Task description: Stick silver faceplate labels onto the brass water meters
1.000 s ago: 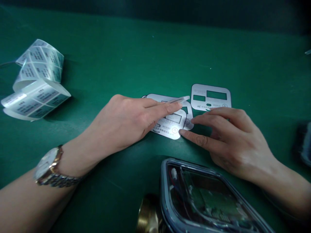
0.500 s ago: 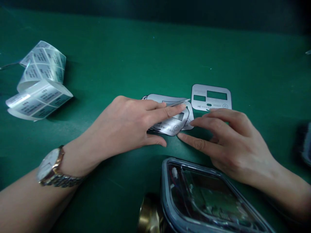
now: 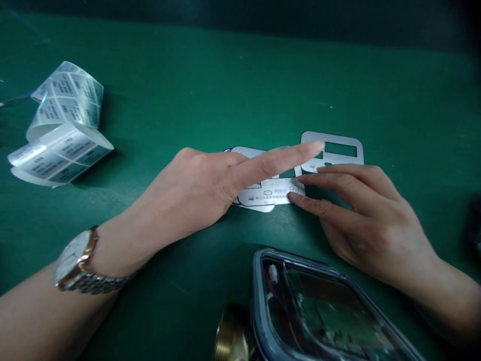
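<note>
Silver face labels (image 3: 268, 197) with cut-out windows lie in a loose pile on the green table. Over the pile rests my left hand (image 3: 203, 188), its index finger stretched out to the right and the other fingertips hidden. My right hand (image 3: 361, 220) has its thumb and a fingertip at the right edge of the top label. One more silver label (image 3: 340, 145) lies flat just behind my right fingers, partly covered by them. My left index fingertip reaches to this label's left window.
A curled strip of printed stickers (image 3: 63, 135) stands at the left. In front, a clear-lidded device (image 3: 330, 311) with a circuit board inside sits beside a brass threaded fitting (image 3: 233, 336). A dark object is at the right edge.
The lifted, bent labels under my left hand now lie flatter, with one shifted right. My left index finger has stretched further right. My right thumb has moved slightly up and right.
</note>
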Action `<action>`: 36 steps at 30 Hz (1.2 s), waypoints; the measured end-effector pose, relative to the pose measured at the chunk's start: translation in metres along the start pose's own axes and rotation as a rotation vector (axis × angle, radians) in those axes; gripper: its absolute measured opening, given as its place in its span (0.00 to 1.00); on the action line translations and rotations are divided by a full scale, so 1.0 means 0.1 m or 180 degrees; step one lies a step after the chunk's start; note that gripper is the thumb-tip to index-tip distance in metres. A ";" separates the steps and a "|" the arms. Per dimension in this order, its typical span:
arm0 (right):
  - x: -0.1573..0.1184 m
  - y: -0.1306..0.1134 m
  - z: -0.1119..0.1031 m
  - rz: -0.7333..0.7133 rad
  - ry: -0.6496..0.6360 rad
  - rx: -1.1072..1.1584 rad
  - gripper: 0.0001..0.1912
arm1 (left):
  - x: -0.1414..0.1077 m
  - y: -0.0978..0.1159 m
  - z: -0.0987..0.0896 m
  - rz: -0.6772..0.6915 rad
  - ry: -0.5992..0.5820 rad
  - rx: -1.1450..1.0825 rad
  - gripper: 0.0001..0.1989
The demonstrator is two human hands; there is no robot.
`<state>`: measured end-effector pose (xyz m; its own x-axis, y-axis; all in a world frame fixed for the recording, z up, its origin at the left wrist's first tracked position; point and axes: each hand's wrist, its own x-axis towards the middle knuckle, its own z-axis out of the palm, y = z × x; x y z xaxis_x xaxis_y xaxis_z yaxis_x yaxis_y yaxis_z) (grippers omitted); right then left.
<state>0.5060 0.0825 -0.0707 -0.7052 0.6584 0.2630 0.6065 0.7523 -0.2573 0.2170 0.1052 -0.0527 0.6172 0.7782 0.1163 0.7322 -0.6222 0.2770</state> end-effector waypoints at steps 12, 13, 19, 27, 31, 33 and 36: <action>0.01 0.00 -0.04 0.0050 -0.0064 0.0095 0.17 | -0.01 -0.04 0.05 0.0273 0.0143 0.0493 0.27; 0.01 0.00 -0.04 0.0029 -0.0038 0.0095 0.17 | -0.01 -0.05 0.06 0.0290 0.0160 0.0527 0.27; 0.00 0.00 -0.05 0.0011 -0.0046 0.0110 0.16 | -0.02 -0.04 0.06 0.0269 0.0197 0.0595 0.26; 0.10 0.02 -0.01 0.0280 -0.0156 0.0183 0.20 | 0.01 -0.04 0.05 0.0168 0.0137 0.0523 0.29; 0.35 0.12 -0.02 0.0480 -0.0497 -0.0016 0.35 | 0.02 -0.03 0.02 0.0063 0.0078 0.0409 0.29; 0.53 0.16 -0.04 0.0561 -0.0704 -0.0239 0.36 | 0.03 -0.03 0.02 0.0045 0.0153 0.0362 0.31; 0.80 0.16 -0.07 0.0857 -0.1166 -0.0348 0.33 | 0.03 -0.05 0.01 -0.0070 0.0248 0.0303 0.30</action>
<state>0.4625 0.1473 -0.0473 -0.5888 0.7942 -0.1502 0.8069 0.5667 -0.1668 0.2156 0.1099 -0.0550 0.5792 0.7937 0.1859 0.7717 -0.6074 0.1888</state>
